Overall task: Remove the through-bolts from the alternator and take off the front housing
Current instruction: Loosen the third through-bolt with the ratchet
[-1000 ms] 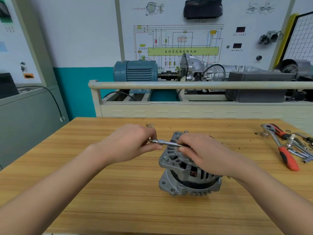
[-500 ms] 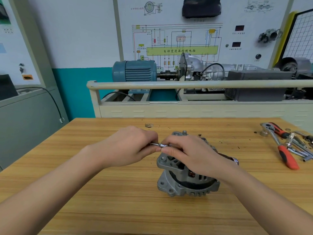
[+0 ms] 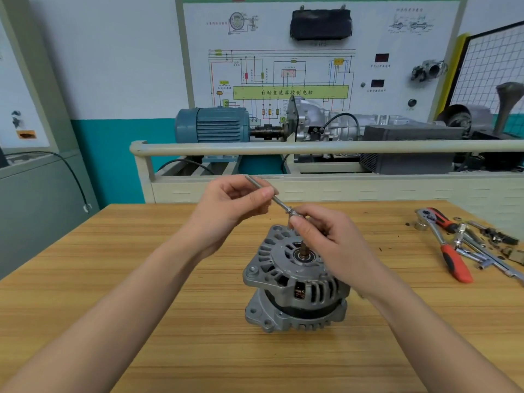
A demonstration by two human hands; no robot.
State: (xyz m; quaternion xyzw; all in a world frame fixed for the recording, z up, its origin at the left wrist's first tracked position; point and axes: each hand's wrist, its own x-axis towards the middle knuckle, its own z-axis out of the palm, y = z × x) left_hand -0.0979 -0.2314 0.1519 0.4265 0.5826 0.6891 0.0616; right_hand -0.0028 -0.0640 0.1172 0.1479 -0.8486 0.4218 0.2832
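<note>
The alternator below the right hand is cast metal, matt silver-grey with a slightly grainy finish. The through-bolt held between both hands is smooth, shiny steel. The worktop is light wood-grain laminate, smooth with a soft sheen. Right of the right hand, the ratchet is glossy chrome with a matt red-and-black grip.

Silver-grey alternator, light striped wood-grain table, red-and-black-handled ratchet, blue-grey motor
</note>
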